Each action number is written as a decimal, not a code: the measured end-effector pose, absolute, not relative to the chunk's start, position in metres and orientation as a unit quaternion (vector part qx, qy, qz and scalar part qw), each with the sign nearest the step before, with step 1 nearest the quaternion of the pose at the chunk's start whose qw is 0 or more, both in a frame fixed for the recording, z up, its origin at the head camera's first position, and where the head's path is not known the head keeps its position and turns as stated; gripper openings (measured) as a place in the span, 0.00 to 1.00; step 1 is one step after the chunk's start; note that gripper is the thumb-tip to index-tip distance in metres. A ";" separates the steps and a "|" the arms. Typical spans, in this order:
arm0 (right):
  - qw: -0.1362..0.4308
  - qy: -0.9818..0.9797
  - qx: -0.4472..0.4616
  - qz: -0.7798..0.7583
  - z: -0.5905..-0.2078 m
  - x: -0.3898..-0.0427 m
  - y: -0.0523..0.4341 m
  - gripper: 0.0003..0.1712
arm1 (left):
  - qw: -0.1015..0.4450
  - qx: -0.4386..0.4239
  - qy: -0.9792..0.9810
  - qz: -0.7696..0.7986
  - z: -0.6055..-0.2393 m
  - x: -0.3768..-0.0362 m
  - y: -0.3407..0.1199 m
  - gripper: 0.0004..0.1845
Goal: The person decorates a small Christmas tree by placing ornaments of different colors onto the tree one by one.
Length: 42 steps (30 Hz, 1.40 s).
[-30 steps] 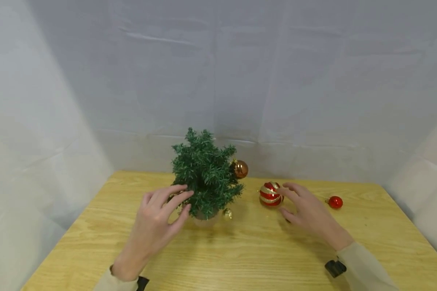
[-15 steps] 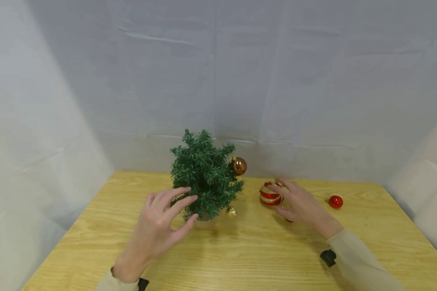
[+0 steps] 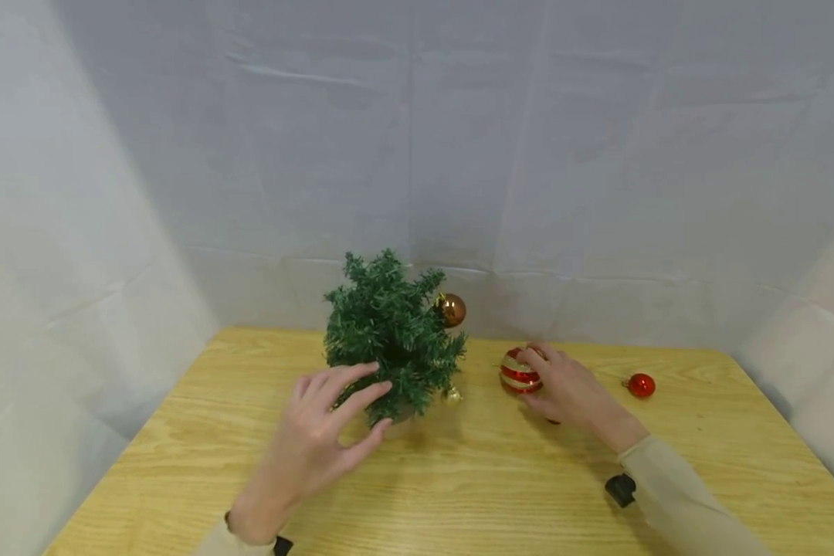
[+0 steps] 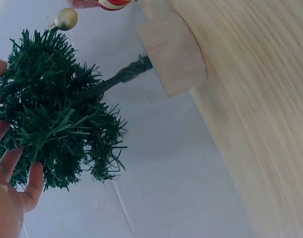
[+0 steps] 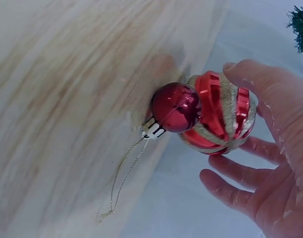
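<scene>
A small artificial Christmas tree (image 3: pixel 389 324) stands on a round wooden base (image 4: pixel 174 52). My left hand (image 3: pixel 323 432) touches the tree's near left side with fingers spread and thumb apart. A brown bauble (image 3: pixel 453 310) and a small gold bauble (image 3: pixel 452 395) hang on the tree's right. My right hand (image 3: pixel 573 394) grips a red-and-gold striped bauble (image 5: pixel 216 114) on the table, thumb on one side and fingers on the other. Beside it lies a small dark red bauble (image 5: pixel 176 106) with a gold cord loop, mostly hidden under the hand in the head view.
Farther right on the wooden table (image 3: pixel 459 502) lies a shiny red bauble (image 3: pixel 642 385). Pale cloth (image 3: pixel 417 154) hangs behind the table and along both sides. Something gold shows between the left hand's fingers, too hidden to tell.
My right hand has moved left onto the striped bauble, which has shifted slightly right. The tree has turned, carrying its hanging baubles round, while my left hand has moved a little right.
</scene>
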State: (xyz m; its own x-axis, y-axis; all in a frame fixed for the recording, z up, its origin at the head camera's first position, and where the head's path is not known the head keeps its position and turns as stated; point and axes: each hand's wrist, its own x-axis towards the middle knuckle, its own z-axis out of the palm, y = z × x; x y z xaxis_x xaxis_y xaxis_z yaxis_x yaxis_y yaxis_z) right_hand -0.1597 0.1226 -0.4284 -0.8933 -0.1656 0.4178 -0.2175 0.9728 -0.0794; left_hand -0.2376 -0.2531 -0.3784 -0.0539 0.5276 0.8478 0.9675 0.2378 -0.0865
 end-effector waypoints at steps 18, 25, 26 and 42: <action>0.165 -0.982 0.012 0.094 -0.421 -0.151 0.118 0.33 | 0.413 -0.556 -0.667 -0.273 -0.382 -0.227 -0.241 0.19; 0.158 -0.982 0.025 0.101 -0.421 -0.150 0.120 0.31 | 0.401 -0.557 -0.674 -0.274 -0.384 -0.225 -0.239 0.18; 0.161 -0.981 0.030 0.102 -0.422 -0.150 0.121 0.30 | 0.400 -0.557 -0.674 -0.274 -0.384 -0.225 -0.238 0.17; 0.181 -0.977 0.056 0.095 -0.424 -0.142 0.122 0.28 | 0.412 -0.557 -0.669 -0.269 -0.385 -0.220 -0.229 0.17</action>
